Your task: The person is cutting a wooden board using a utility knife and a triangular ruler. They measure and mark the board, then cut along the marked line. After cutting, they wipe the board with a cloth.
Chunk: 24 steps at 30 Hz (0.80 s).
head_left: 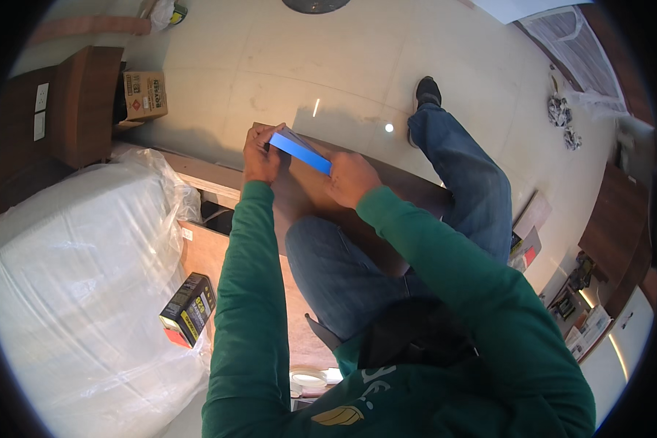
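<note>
Between my two hands is a short, flat strip with a bright blue face (pixel 301 154) and a darker side; its exact kind I cannot make out. My left hand (pixel 260 155) pinches its left end, thumb against the blue face. At the other end, the fingers of my right hand (pixel 354 179) close on it. Both hands are above a dark brown wooden board (pixel 416 191), which lies partly under my bent leg. My palms hide the ends of the strip.
Plastic sheeting (pixel 73 270) covers a bulky piece at the left, with a black and yellow box (pixel 188 309) on its edge. A cardboard box (pixel 144 95) stands by a brown cabinet (pixel 87 109). Loose boards and papers (pixel 588 330) lie at the right.
</note>
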Tool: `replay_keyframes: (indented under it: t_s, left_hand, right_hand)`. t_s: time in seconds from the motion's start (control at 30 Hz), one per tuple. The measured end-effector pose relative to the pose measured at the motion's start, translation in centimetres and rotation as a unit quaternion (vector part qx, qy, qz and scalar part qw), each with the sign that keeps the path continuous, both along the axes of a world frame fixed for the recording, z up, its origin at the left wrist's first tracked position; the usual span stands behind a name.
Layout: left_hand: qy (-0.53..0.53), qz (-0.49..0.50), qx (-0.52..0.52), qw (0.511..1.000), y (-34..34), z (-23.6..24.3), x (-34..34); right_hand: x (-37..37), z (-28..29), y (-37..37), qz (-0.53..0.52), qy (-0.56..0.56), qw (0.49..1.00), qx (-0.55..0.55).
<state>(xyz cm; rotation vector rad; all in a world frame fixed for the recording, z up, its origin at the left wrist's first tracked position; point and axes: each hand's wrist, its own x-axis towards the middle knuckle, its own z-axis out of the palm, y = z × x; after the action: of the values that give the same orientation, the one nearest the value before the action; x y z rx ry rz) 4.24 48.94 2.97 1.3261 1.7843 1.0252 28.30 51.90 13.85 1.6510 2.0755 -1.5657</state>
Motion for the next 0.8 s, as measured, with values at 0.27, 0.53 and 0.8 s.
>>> replay_keyframes:
  t_s: [0.27,0.53,0.8]
  left_hand:
    - [0.02,-0.031,-0.04,0.999,0.7,-1.0,-1.0]
    - [-0.104,0.0,-0.083,0.991,-2.3,-5.7,-6.2]
    - [0.219,-0.091,-0.102,0.966,-0.9,2.2,0.0]
  right_hand:
    - [-0.5,0.4,0.5,-0.007,-0.022,1.0,-0.007]
    - [-2.0,0.8,-0.1,0.01,-0.025,0.999,-0.039]
    - [3.4,3.0,-2.1,0.012,0.041,0.997,0.063]
